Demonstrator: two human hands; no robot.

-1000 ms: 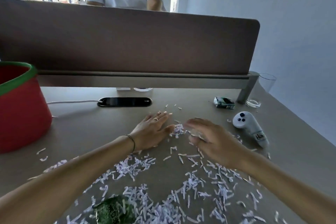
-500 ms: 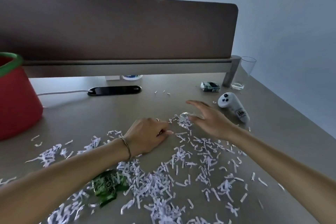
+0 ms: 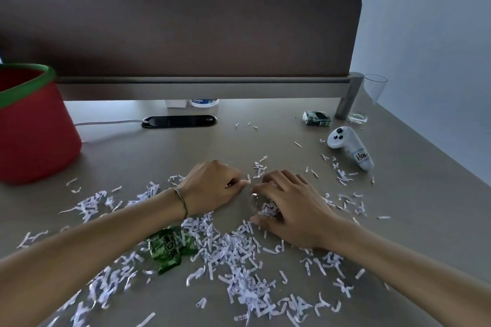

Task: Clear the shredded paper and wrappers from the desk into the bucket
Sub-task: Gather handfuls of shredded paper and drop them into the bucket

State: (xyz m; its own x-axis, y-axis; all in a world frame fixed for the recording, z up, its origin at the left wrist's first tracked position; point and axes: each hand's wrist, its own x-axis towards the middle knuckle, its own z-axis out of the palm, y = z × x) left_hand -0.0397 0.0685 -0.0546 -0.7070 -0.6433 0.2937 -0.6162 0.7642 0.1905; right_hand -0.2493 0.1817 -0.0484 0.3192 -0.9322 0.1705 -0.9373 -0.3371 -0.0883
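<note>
Paper-strewn desk (image 3: pixel 159 156), red bucket (image 3: pixel 34 127)

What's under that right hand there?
Shredded paper shows under the curled fingers of the right hand, raked against the desk. How much lies beneath the palm is hidden.

white shredded paper (image 3: pixel 239 255) strewn, red bucket (image 3: pixel 34 127) upright

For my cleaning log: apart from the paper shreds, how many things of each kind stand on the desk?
Red bucket: 1
Green wrapper: 1
Crumpled carton: 1
White controller: 1
Clear glass: 1
Total: 5
</note>
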